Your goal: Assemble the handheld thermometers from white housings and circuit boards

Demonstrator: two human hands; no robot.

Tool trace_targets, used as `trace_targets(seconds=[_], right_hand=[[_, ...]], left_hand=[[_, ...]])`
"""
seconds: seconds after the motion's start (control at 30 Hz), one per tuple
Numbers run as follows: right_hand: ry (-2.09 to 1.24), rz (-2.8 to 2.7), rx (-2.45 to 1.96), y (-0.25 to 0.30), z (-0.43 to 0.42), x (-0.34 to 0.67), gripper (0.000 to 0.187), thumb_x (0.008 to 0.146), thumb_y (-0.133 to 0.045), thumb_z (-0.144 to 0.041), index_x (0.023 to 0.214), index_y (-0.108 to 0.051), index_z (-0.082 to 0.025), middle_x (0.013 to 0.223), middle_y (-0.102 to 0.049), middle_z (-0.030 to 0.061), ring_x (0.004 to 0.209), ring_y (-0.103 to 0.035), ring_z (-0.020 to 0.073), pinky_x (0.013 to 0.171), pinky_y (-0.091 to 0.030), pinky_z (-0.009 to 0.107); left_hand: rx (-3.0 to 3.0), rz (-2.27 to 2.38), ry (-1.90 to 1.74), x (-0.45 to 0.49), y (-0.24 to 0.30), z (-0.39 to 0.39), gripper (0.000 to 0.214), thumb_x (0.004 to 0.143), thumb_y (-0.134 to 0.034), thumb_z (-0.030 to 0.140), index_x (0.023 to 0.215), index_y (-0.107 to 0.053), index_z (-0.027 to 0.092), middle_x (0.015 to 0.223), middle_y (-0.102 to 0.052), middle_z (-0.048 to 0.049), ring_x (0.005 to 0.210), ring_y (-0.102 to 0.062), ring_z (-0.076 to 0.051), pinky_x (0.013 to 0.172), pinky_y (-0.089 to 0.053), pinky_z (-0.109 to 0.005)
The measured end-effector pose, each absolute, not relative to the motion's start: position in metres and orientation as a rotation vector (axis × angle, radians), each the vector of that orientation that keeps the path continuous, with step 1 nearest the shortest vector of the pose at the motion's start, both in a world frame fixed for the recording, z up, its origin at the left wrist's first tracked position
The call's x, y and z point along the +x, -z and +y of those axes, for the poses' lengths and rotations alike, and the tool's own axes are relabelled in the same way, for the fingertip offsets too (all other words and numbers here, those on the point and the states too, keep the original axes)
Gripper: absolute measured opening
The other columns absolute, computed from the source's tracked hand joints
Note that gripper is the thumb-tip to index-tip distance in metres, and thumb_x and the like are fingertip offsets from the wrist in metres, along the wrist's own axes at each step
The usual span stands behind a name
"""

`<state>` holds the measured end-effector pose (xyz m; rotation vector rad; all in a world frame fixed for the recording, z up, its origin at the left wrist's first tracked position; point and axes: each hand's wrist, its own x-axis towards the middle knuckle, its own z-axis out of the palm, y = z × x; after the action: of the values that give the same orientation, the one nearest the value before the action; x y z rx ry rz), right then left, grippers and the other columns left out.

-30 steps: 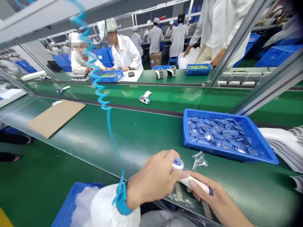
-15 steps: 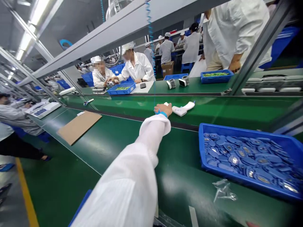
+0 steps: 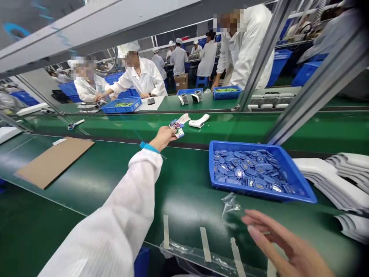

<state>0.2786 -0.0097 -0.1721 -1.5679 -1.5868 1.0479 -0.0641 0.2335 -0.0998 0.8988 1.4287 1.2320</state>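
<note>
1. The step in hand is judged to be a pick-up at full reach. The left hand (image 3: 165, 137) is stretched across the bench (image 3: 184, 181) to the green belt (image 3: 123, 127) beyond it, where a small blue-and-white packet (image 3: 177, 125) lies.
2. The fingers of the left hand are drawn narrowly together on the packet's near edge, so it appears to be pinched rather than merely touched. Whether it has been raised off the belt cannot be told.
3. The packet is found at the fingertips, just ahead and slightly to the right of the left hand. A white handheld device (image 3: 198, 122) lies just beside the packet on its right, apart from it.
4. The right hand (image 3: 284, 244) is held wide, with its fingers spread and nothing in it, above the near edge of the bench. It is near a small clear bag (image 3: 230, 203), beyond which a blue tray (image 3: 259, 195) filled with blue parts stands.
5. Bringing the packet back would, it is judged, call for a firm pinch and a path kept left of the tray, with the white device left undisturbed.
6. A cardboard sheet (image 3: 54, 161) lies well to the left and a stack of white pieces (image 3: 331, 181) to the right.
</note>
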Motion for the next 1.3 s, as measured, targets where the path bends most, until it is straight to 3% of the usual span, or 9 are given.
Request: trace_targets(seconds=[0.1, 0.27, 0.37, 0.43, 0.6, 0.73, 0.93, 1.17, 1.3], right_hand=[[-0.97, -1.617, -1.47, 0.137, 0.009, 0.258, 0.048, 0.083, -0.068, -0.058, 0.12, -0.069, -0.028, 0.116, -0.073, 0.0081, 0.089, -0.072, 0.0224, 0.073, -0.063, 0.027], [-1.152, -1.455, -1.389, 0.118, 0.025, 0.224, 0.077, 0.084, -0.066, -0.061, 0.15, -0.041, -0.03, 0.139, -0.06, 0.0121, 0.083, -0.071, 0.0194, 0.068, -0.063, 0.03], [-1.357, -1.521, -1.405, 0.13, 0.016, 0.221, 0.054, 0.085, -0.064, -0.064, 0.122, -0.065, -0.024, 0.108, -0.072, 0.0071, 0.072, -0.067, 0.0171, 0.065, -0.059, 0.028], [-1.352, -1.621, -1.425, 0.139, 0.005, 0.225, 0.04, 0.087, -0.063, -0.061, 0.1, -0.073, -0.024, 0.097, -0.073, 0.004, 0.08, -0.067, 0.0183, 0.07, -0.057, 0.027], [-0.995, -1.837, -1.393, 0.145, -0.011, 0.234, 0.026, 0.095, -0.058, -0.05, 0.11, -0.072, -0.035, 0.125, -0.067, 0.0012, 0.12, -0.058, 0.0222, 0.079, -0.054, 0.029], [-0.712, -2.057, -1.334, 0.134, -0.008, 0.226, 0.018, 0.097, -0.058, -0.045, 0.097, -0.071, -0.033, 0.106, -0.07, -0.0002, 0.1, -0.062, 0.0204, 0.085, -0.046, 0.037], [-0.451, -2.245, -1.226, 0.099, -0.016, 0.219, 0.027, 0.103, -0.045, -0.034, 0.084, -0.061, -0.024, 0.083, -0.066, -0.0004, 0.074, -0.058, 0.0159, 0.072, -0.039, 0.034], [-0.492, -2.122, -1.225, 0.103, -0.002, 0.206, 0.016, 0.099, -0.055, -0.031, 0.099, -0.071, -0.03, 0.103, -0.072, -0.0006, 0.093, -0.065, 0.0171, 0.077, -0.046, 0.032], [-0.282, -2.126, -1.221, 0.118, -0.006, 0.192, 0.02, 0.1, -0.055, -0.025, 0.09, -0.072, -0.027, 0.096, -0.072, -0.0019, 0.086, -0.062, 0.0171, 0.079, -0.039, 0.035]], left_hand=[[0.91, 1.261, -1.28, -0.063, 0.088, 0.168, 0.019, 0.088, -0.056, 0.001, 0.105, -0.06, 0.007, 0.106, -0.069, -0.0133, 0.09, -0.069, -0.019, 0.086, -0.058, -0.038], [0.764, 0.981, -1.05, -0.027, 0.11, 0.043, 0.036, 0.086, -0.071, 0.023, 0.117, -0.061, 0.008, 0.104, -0.07, -0.0159, 0.08, -0.069, -0.02, 0.072, -0.056, -0.031], [0.712, 0.901, -0.885, 0.001, 0.139, -0.011, 0.046, 0.084, -0.076, 0.036, 0.119, -0.06, 0.011, 0.095, -0.07, -0.0117, 0.071, -0.065, -0.016, 0.067, -0.053, -0.028], [0.729, 0.94, -0.853, 0.015, 0.153, -0.03, 0.047, 0.085, -0.075, 0.043, 0.118, -0.061, 0.012, 0.083, -0.067, -0.0071, 0.067, -0.061, -0.014, 0.065, -0.049, -0.026], [1.026, 1.193, -0.912, 0.026, 0.163, -0.034, 0.027, 0.085, -0.075, 0.033, 0.102, -0.064, 0.016, 0.088, -0.063, -0.002, 0.078, -0.055, -0.013, 0.071, -0.044, -0.024], [1.305, 1.241, -0.809, 0.023, 0.153, -0.027, 0.019, 0.085, -0.074, 0.027, 0.1, -0.064, 0.02, 0.085, -0.062, 0.0015, 0.077, -0.052, -0.014, 0.071, -0.04, -0.024], [1.729, 1.303, -0.805, 0.015, 0.147, -0.022, 0.007, 0.095, -0.06, 0.026, 0.101, -0.064, 0.023, 0.096, -0.065, -0.0024, 0.087, -0.056, -0.019, 0.079, -0.04, -0.03], [1.508, 1.237, -0.867, 0.006, 0.14, -0.011, 0.014, 0.087, -0.07, 0.023, 0.1, -0.065, 0.023, 0.091, -0.066, 0.0008, 0.083, -0.057, -0.017, 0.076, -0.041, -0.026], [1.5, 1.177, -0.863, 0.007, 0.136, -0.014, 0.014, 0.088, -0.071, 0.026, 0.099, -0.066, 0.022, 0.089, -0.065, 0.001, 0.081, -0.056, -0.016, 0.074, -0.041, -0.025]])
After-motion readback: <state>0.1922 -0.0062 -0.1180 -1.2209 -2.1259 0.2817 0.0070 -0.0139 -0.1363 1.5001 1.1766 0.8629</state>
